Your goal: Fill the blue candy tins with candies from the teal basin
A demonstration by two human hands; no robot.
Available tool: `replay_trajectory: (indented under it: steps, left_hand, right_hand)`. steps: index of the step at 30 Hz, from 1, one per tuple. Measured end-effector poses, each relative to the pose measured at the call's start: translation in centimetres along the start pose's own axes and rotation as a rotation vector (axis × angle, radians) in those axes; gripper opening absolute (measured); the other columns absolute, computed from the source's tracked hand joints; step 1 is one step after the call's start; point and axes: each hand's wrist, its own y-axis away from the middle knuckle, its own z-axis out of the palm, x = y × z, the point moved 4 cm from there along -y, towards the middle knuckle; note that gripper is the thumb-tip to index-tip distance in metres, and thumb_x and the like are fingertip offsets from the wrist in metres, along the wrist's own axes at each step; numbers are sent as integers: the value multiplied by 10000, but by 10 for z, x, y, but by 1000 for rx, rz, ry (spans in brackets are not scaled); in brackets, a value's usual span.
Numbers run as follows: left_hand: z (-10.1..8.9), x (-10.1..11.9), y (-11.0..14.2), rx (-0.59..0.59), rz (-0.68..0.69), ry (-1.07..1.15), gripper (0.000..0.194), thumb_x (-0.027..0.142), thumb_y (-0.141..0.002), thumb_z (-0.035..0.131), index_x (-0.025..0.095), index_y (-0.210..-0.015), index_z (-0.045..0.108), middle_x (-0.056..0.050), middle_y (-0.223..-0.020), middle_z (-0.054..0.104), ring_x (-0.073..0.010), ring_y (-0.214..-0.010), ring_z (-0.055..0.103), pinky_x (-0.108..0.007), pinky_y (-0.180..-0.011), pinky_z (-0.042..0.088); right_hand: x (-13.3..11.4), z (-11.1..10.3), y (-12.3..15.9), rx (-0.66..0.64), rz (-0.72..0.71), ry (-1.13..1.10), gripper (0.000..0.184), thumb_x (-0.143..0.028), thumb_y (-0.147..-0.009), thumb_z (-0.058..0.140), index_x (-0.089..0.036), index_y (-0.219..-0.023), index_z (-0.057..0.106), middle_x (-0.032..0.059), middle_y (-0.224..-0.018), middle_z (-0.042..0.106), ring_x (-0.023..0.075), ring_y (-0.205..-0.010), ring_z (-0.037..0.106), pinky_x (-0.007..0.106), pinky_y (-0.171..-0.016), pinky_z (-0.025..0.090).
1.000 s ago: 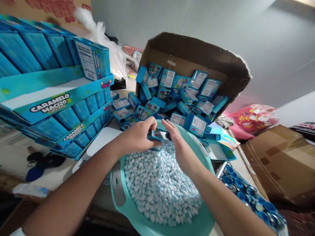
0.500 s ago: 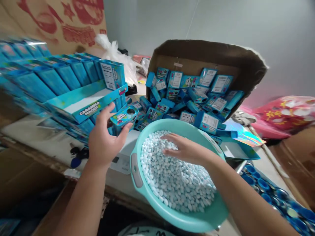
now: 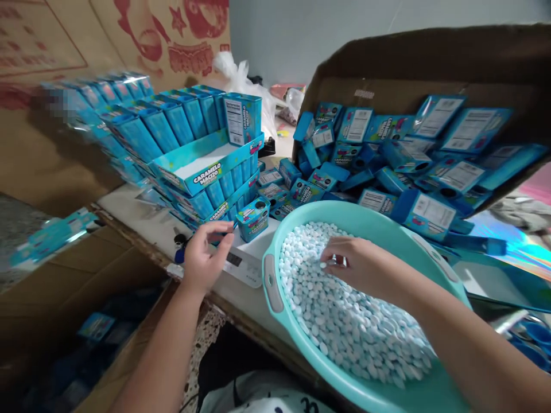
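Note:
A small blue candy box (image 3: 253,218) with a round hole on top stands on a white scale (image 3: 241,261). My left hand (image 3: 205,257) hovers just left of it, fingers loosely apart, holding nothing. My right hand (image 3: 359,265) rests in a teal basin (image 3: 379,215) full of small white-blue candies (image 3: 344,321), its fingertips pinched together on a few candies.
Stacked blue "Caramelo Macizo" display trays (image 3: 189,155) stand at the left. A tipped cardboard box (image 3: 430,69) spills several small blue boxes (image 3: 387,166) behind the basin. Open cardboard cartons (image 3: 64,287) sit lower left, with keys (image 3: 178,246) on the table edge.
My left hand carried the small box left from over the basin, set it on the scale and let go. My right hand dropped into the candies and pinched some.

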Motion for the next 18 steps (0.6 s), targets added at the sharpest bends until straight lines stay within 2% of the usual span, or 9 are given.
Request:
replay_trajectory:
  steps: [4, 7, 9, 13, 18]
  left_hand:
    - [-33, -20, 26, 214, -26, -54, 229, 416, -945, 586, 198, -946, 516, -81, -1001, 687, -182, -851, 722, -336, -721, 619]
    - [-51, -39, 42, 344, -41, -214, 216, 388, -919, 626, 189, -953, 547, -55, -882, 678, -167, -734, 713, -334, -691, 610]
    - [-58, -53, 49, 427, -85, -245, 226, 378, -895, 651, 177, -960, 573, -37, -822, 666, -159, -670, 701, -319, -648, 599]
    - [-61, -78, 57, 601, -174, -138, 250, 391, -864, 670, 157, -900, 591, 15, -664, 614, -117, -509, 611, -240, -502, 523]
    - [-57, -89, 55, 567, -200, -129, 221, 361, -847, 694, 155, -856, 617, 19, -658, 602, -100, -541, 585, -209, -527, 488]
  right_hand:
    - [5, -3, 2, 35, 79, 14, 120, -239, -882, 619, -242, -793, 699, 80, -886, 715, 221, -705, 633, 363, -622, 448]
    - [5, -9, 3, 60, 97, 16, 133, -224, -887, 603, -248, -807, 706, 79, -888, 722, 210, -724, 635, 352, -644, 456]
    - [4, -13, 3, 49, 102, 28, 169, -239, -908, 571, -248, -799, 700, 67, -869, 718, 201, -730, 629, 345, -662, 457]
    - [4, -17, 2, 53, 111, 28, 198, -319, -923, 538, -244, -823, 692, 36, -866, 711, 208, -733, 621, 346, -669, 459]
    - [7, -16, 1, 110, 93, -54, 221, -392, -934, 548, -257, -862, 707, 16, -937, 721, 211, -804, 646, 347, -719, 502]
